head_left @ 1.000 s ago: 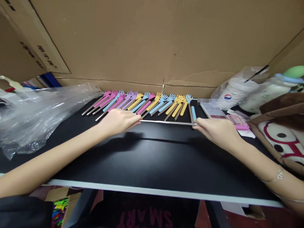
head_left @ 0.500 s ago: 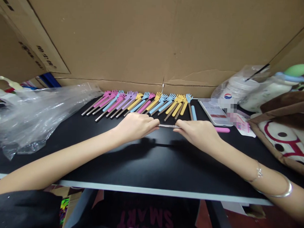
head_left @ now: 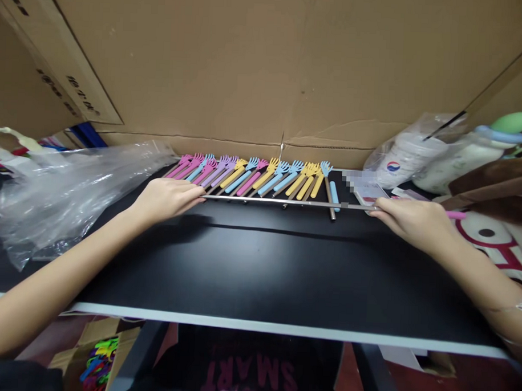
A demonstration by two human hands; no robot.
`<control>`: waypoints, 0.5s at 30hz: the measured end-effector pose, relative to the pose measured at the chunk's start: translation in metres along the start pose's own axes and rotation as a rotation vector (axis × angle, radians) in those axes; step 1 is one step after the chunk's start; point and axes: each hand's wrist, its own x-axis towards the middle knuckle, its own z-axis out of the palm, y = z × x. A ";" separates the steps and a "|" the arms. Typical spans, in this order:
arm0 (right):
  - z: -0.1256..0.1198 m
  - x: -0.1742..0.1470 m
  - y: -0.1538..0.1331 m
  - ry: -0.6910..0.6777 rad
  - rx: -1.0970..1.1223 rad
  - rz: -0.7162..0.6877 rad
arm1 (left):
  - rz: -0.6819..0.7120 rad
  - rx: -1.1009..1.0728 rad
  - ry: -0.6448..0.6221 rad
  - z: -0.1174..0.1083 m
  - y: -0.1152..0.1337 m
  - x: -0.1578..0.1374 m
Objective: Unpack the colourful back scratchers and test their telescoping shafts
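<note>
A telescopic back scratcher (head_left: 282, 202) is stretched out level above the black table, its thin metal rod drawn long between my hands. My left hand (head_left: 172, 198) is closed round its left end, and whatever lies inside that fist is hidden. Around the right part my right hand (head_left: 414, 221) is closed, with a pink handle end (head_left: 456, 215) poking out past it. Behind the rod lies a row of back scratchers (head_left: 255, 181) with pink, blue, purple and yellow claws and grips. One blue scratcher (head_left: 334, 193) lies at the row's right end.
Clear plastic bags (head_left: 73, 189) lie on the left. To the right are a phone (head_left: 368, 192), partly covered, a bagged white cup (head_left: 410, 158), a bottle (head_left: 480, 149) and a brown cloth item (head_left: 492, 186). Cardboard (head_left: 231, 69) walls the back. Below the table (head_left: 258, 281) stands a box of colourful pieces (head_left: 103, 361).
My hands have moved far apart, left hand leftward and right hand rightward. The rod between them has lengthened from a short piece to a long one.
</note>
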 end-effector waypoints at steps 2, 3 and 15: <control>-0.003 0.006 -0.005 0.007 0.008 0.005 | -0.018 0.008 0.000 0.001 0.001 0.002; -0.004 0.010 -0.010 0.026 0.018 -0.011 | -0.009 0.003 0.008 0.000 0.003 0.005; -0.032 0.061 -0.123 0.064 0.168 -0.154 | 0.085 -0.192 0.173 -0.020 0.097 0.087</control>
